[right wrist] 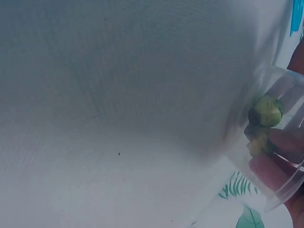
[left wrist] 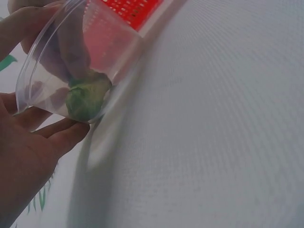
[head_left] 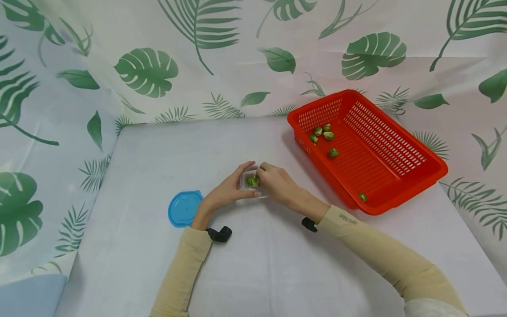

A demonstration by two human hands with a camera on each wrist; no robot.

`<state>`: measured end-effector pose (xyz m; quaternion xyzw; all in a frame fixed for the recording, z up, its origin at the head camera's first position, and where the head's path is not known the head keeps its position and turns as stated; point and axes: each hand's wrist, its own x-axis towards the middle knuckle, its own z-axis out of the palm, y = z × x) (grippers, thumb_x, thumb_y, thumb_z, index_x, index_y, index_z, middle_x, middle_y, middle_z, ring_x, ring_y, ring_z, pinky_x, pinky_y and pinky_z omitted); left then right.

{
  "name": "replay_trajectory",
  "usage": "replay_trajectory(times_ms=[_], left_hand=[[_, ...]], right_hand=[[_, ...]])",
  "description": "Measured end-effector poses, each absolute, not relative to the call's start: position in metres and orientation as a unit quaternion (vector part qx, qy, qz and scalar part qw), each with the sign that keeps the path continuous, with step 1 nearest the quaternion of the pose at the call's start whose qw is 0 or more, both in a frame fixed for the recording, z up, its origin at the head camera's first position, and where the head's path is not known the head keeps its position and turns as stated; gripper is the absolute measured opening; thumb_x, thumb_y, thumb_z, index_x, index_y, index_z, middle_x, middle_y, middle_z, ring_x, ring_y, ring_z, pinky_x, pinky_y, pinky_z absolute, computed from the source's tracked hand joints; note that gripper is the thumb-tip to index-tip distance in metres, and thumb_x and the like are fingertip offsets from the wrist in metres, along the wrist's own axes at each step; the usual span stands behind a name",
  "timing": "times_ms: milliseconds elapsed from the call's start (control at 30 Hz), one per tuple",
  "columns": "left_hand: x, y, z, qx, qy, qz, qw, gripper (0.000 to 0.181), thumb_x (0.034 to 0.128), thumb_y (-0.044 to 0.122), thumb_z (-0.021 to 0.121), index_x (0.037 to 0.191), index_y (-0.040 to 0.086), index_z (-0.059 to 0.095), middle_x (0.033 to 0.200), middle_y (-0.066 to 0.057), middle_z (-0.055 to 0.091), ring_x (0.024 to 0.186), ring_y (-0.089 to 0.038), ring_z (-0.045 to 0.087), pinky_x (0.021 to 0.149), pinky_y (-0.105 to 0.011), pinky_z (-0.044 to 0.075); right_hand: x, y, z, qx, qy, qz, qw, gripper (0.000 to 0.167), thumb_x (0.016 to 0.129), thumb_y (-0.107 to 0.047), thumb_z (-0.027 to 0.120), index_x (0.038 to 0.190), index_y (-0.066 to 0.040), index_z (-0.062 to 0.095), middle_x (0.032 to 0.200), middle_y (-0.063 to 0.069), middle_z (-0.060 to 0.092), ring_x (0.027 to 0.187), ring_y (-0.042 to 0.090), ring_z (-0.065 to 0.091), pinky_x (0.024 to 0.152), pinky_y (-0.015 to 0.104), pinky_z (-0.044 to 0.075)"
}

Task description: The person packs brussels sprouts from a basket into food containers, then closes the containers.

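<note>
A small clear plastic container (left wrist: 114, 52) stands on the white-covered table, its top uncovered. My left hand (head_left: 225, 191) grips it from the left, thumb on the near side and fingers on the far side. From the right, my right hand (head_left: 279, 184) reaches down into it. Through the wall, in the right wrist view, one Brussels sprout (right wrist: 267, 111) lies at the bottom. Beside it the right fingertips pinch a second Brussels sprout (right wrist: 260, 143). The right hand's knuckles partly cover the container in the head view.
A blue lid (head_left: 183, 209) lies flat by the left wrist. To the right, a red perforated basket (head_left: 372, 165) holds several Brussels sprouts (head_left: 328, 135), mostly at its left end. A leaf-printed cloth (head_left: 237, 57) hangs behind the table.
</note>
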<state>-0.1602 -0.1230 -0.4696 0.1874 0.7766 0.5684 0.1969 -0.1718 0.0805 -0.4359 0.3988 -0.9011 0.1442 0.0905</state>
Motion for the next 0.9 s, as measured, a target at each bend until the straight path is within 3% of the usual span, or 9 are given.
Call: replay_trajectory(times_ms=[267,467,900], left_hand=[[-0.1600,-0.1234,-0.4690,0.178,0.778,0.569,0.199,0.095,0.0916,0.026,0.078,0.166,0.021,0.019,0.169,0.001,0.028,0.159,-0.022,0.013,0.126,-0.056,0.023],[-0.1592,-0.1238,-0.4681,0.176,0.776,0.570,0.204,0.095,0.0922,0.027,0.078,0.166,0.023,0.018,0.173,0.001,0.014,0.160,-0.025,0.010,0.125,-0.058,0.023],[-0.1609,-0.1242,-0.4692,0.170,0.774,0.574,0.207,0.095,0.0920,0.026,0.078,0.166,0.023,0.018,0.173,0.000,0.014,0.160,-0.027,0.009,0.125,-0.058,0.022]], right_hand=[[-0.1720,0.0791,-0.4374,0.380,-0.908,0.151,0.095,0.005,0.089,0.007,0.073,0.088,0.002,0.071,0.084,0.011,0.065,0.074,0.023,0.067,0.061,0.034,0.059],[-0.1736,0.0795,-0.4362,0.369,-0.910,0.184,0.043,0.006,0.090,0.006,0.073,0.095,0.004,0.071,0.090,0.013,0.065,0.081,0.025,0.069,0.072,0.033,0.061],[-0.1765,0.0763,-0.4334,0.361,-0.918,0.165,0.023,0.012,0.092,0.008,0.071,0.103,0.006,0.068,0.093,0.015,0.065,0.082,0.026,0.069,0.072,0.033,0.061]])
